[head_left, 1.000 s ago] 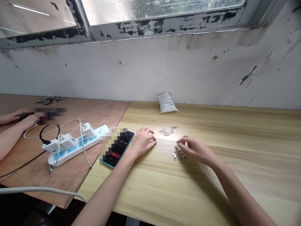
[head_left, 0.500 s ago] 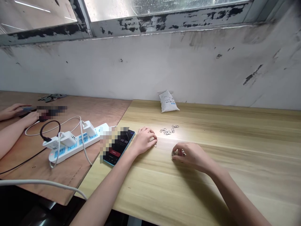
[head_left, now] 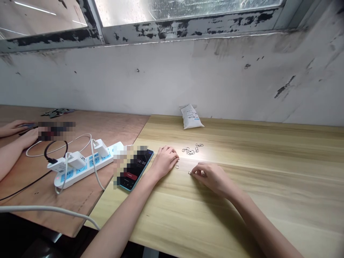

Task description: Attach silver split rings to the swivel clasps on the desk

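My left hand [head_left: 163, 161] lies palm down on the light wooden table [head_left: 242, 200], fingers loosely stretched and holding nothing. Its fingertips are next to a small metal ring [head_left: 177, 166]. My right hand [head_left: 211, 175] is curled over a bunch of small metal clasps. Its fingertips pinch one clasp [head_left: 190, 172] that sticks out to the left. The other clasps are hidden under the palm. A loose pile of metal rings and clasps [head_left: 192, 150] lies just beyond both hands.
A small white bag [head_left: 191, 117] leans by the wall. A phone [head_left: 135, 168] with a timer lies left of my left hand. A white power strip [head_left: 86, 163] with chargers and cables sits on the brown table, where another person's hands [head_left: 18, 130] work.
My right hand closed over the clasps near it and slid left toward my left hand. The left hand stayed in place.
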A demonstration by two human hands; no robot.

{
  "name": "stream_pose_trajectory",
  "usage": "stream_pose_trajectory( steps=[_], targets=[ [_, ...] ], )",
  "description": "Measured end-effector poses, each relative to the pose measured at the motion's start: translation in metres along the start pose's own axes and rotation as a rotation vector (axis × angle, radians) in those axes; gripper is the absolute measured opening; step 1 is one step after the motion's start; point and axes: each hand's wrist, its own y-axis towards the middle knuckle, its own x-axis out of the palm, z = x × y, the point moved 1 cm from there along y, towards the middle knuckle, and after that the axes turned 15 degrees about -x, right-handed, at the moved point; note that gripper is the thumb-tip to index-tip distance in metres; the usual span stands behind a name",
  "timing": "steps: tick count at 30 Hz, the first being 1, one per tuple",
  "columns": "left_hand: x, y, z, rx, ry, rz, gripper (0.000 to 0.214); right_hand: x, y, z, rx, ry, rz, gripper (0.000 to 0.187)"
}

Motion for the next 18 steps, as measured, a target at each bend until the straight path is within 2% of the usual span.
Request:
stream_pose_trajectory(
  steps=[6,15,18],
  targets=[
    [-0.003,-0.001,0.001,-0.015,-0.053,-0.007,0.012,0.003,0.0,0.002,-0.015,-0.01,-0.004,0.014],
    [0.007,-0.001,-0.003,-0.159,-0.25,-0.061,0.005,0.005,0.001,0.0,-0.006,0.046,-0.011,0.013],
    [0.007,-0.001,-0.004,-0.147,-0.262,-0.048,0.004,0.006,0.001,-0.001,0.009,0.049,-0.019,0.012]
  ],
)
